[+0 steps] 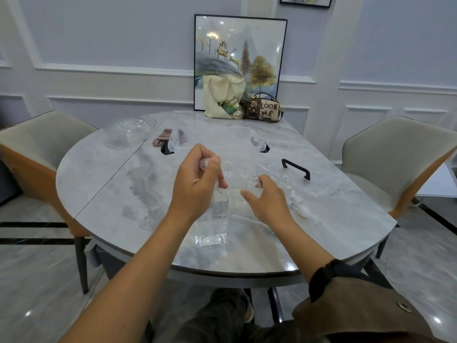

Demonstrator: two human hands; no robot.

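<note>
Brown handbag (263,108) reads "LOOK ME"; left hand (197,180) grips clear bottle (213,219)

Both forearms stretched forward, left hand (197,180) raised, fingers curled in a pinch, right hand (269,203) lower, thumb spread.

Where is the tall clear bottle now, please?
In the head view the tall clear bottle stands on the marble table, left of centre, its top gripped by the left hand.
</note>
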